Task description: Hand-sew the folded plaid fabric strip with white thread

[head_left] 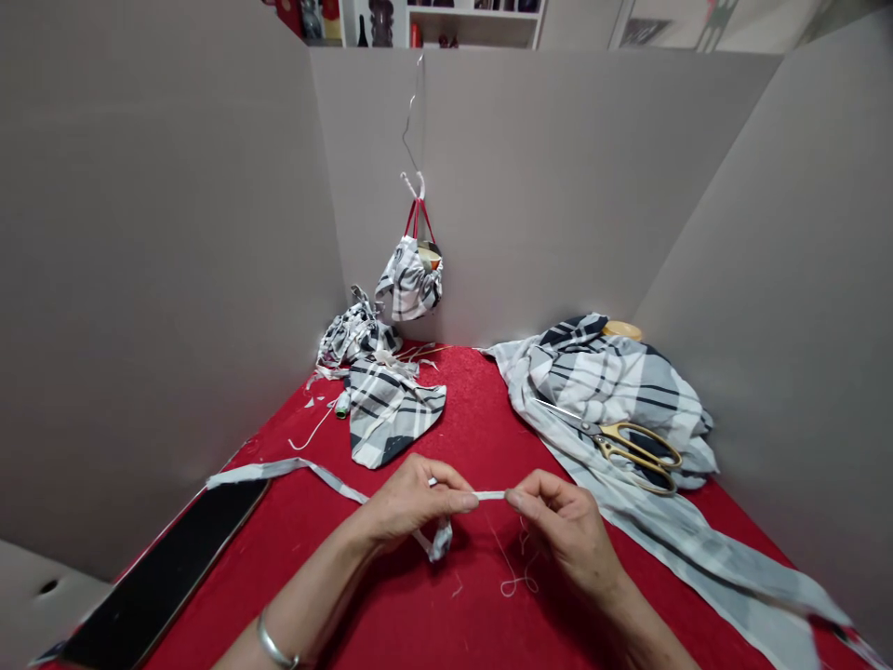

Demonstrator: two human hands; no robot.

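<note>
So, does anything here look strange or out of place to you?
Yes, the bag looks odd: it dangles from a thin wire against the wall, not resting on the red cloth. Also, loose white thread lies tangled under the right hand, and small scraps are scattered near the spool.

Lane over red tablecloth [474, 409], plaid cloth [394, 414] left, scissors [632, 456] right, likely phone [164, 568] left

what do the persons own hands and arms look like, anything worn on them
The left hand and right hand are bare, and the forearms show no sleeves. A plain silver-coloured bangle circles the left wrist; the right wrist shows no jewellery.
</note>
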